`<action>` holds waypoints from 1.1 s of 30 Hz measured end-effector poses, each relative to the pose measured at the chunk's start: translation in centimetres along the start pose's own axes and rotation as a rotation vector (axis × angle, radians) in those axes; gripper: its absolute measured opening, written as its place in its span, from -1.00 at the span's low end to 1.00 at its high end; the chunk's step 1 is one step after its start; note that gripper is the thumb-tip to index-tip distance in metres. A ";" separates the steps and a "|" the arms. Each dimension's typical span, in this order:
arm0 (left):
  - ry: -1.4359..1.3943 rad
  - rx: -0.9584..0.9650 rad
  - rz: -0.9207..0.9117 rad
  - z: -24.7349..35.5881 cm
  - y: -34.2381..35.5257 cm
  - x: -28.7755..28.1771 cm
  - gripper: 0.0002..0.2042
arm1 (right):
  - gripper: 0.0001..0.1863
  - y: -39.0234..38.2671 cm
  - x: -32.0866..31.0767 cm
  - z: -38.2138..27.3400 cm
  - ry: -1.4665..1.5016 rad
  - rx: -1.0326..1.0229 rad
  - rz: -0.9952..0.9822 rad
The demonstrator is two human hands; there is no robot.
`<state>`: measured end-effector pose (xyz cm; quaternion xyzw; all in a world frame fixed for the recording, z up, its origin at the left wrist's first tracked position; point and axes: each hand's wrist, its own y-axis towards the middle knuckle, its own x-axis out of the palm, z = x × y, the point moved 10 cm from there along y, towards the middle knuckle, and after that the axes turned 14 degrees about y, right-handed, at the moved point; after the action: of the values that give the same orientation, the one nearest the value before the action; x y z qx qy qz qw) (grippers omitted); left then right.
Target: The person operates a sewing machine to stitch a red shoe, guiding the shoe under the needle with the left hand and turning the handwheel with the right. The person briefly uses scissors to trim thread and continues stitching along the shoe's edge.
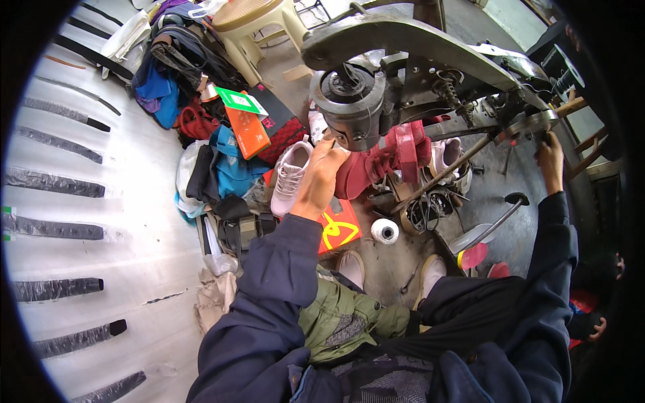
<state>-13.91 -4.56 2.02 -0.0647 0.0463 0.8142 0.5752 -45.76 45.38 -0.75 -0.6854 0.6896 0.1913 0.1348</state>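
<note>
A dark metal shoe-patching sewing machine [410, 50] stands before me, its round head [349, 101] toward my left. My left hand [319, 178] reaches up beneath this head, fingers closed on something whitish that the head partly hides; I cannot make out what it is. On the far right, my right hand [551, 158] grips the underside of the machine's hand wheel [527, 126]. Beside my left wrist is a pale pink lace-up sneaker [292, 178]. A pair of dark red shoes [386, 158] shows behind the machine's head.
Below lie a white thread spool [385, 231], a red box [341, 225] with a yellow mark and a metal rod tool [497, 221]. Bags [178, 64] pile up at left near a beige stool [252, 27]. Wrapped black strips [57, 181] hang along a white surface [148, 255].
</note>
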 end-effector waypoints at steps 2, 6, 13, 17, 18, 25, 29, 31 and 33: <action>-0.012 0.036 -0.010 0.9 0.0 0.2 -0.60 | -0.82 -1.4 2.9 2.3 -0.045 0.082 -0.069; 0.000 0.024 -0.036 1.4 0.0 0.3 -0.59 | -0.83 -7.9 11.1 1.2 0.164 0.258 -0.452; -0.011 -0.038 -0.059 0.2 0.2 0.4 -0.60 | -0.78 -8.8 7.0 -12.4 0.115 -0.123 -0.383; -0.047 0.008 -0.028 0.5 0.4 0.3 -0.59 | -0.81 -3.7 0.5 -10.8 0.068 -0.187 -0.048; -0.046 0.030 -0.018 0.7 0.5 0.2 -0.58 | -0.81 -2.6 -0.4 -9.7 0.007 -0.209 -0.015; -0.067 0.006 -0.018 0.2 0.4 0.3 -0.55 | -0.77 -0.3 1.1 2.5 -0.045 0.029 -0.036; -0.066 0.009 -0.015 -0.4 0.6 0.2 -0.55 | -0.83 -7.3 10.0 1.9 0.151 0.243 -0.402; -0.089 0.009 -0.039 -0.6 0.8 0.4 -0.56 | -0.78 -10.2 12.1 -2.9 0.105 0.169 -0.580; -0.127 -0.016 -0.073 -0.9 0.9 0.6 -0.57 | -0.76 -10.8 11.0 -7.3 0.120 0.079 -0.485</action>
<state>-14.92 -4.48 1.01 -0.0191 0.0007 0.7954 0.6058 -34.66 32.39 0.00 -0.8352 0.5185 0.0854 0.1623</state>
